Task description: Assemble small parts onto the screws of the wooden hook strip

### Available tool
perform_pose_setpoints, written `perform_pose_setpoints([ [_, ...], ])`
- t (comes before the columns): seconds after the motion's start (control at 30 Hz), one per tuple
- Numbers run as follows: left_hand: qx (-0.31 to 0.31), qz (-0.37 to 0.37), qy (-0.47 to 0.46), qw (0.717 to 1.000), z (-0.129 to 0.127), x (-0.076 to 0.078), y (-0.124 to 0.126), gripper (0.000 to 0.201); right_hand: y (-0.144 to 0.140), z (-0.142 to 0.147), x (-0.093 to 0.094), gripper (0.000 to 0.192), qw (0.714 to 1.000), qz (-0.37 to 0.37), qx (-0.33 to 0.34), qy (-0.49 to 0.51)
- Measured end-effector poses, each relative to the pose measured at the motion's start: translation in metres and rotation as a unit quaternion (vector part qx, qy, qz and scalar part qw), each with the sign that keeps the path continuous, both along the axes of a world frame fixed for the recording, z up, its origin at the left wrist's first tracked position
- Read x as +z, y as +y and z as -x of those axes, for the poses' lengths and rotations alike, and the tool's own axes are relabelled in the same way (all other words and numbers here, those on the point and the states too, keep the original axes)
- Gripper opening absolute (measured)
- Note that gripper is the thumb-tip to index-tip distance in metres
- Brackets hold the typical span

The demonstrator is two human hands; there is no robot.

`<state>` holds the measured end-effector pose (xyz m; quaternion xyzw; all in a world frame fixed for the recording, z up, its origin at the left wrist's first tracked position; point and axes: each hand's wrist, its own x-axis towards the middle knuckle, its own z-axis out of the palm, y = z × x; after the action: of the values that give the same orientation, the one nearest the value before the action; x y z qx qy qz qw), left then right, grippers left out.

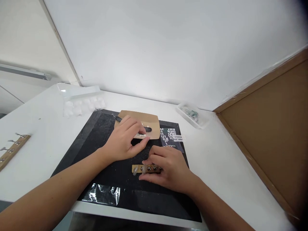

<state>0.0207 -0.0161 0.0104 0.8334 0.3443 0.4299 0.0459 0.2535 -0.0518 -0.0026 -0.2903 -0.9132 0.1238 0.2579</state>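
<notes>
- My right hand [168, 168], near centre of the black mat [96, 141]: fingers curled down onto a short wooden strip [146, 168], pinning it flat. The hand covers the strip's right end.
- Wooden strip: lies left to right on the mat, near side. A row of small metal studs or screws shows along its face; something pale sits at its left end. How many positions the hand hides, I cannot tell.
- My left hand [125, 139], just beyond the strip: fingers loosely bent, resting over a dark slim tool [146, 129] and some small white pieces [141, 135] on a tan card [149, 120]. Whether the fingers actually pinch a piece, I cannot tell; thumb and forefinger are near together.
- Sheet of small white pads [172, 136], right of the card: many rows present, some gaps, so part of the stock seems used.
- Judged progress: the strip appears partly fitted, with work under way at its left end.
- Second wooden strip with hooks [12, 149], far left on the table [228, 154]: looks complete, set aside.
- Clear tray of metal bits [191, 115], far right, against the wall; contents remain.
- Clear bag of white pieces [80, 104], far left.
- Cork board [271, 122], right edge.
</notes>
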Motion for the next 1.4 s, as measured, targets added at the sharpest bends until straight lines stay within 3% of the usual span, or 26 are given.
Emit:
perform_pose_setpoints([
  [0.23, -0.011, -0.032, 0.036, 0.999, -0.0048, 0.0021, -0.0073, 0.010, -0.0022, 0.0025, -0.0011, 0.033, 1.000, -0.015, -0.009, -0.023],
  [1.4, -0.029, 0.004, 0.047, 0.998, -0.0087, -0.0021, -0.0080, 0.003, -0.0031, 0.0056, -0.0036, 0.029, 1.000, -0.001, -0.009, -0.024],
])
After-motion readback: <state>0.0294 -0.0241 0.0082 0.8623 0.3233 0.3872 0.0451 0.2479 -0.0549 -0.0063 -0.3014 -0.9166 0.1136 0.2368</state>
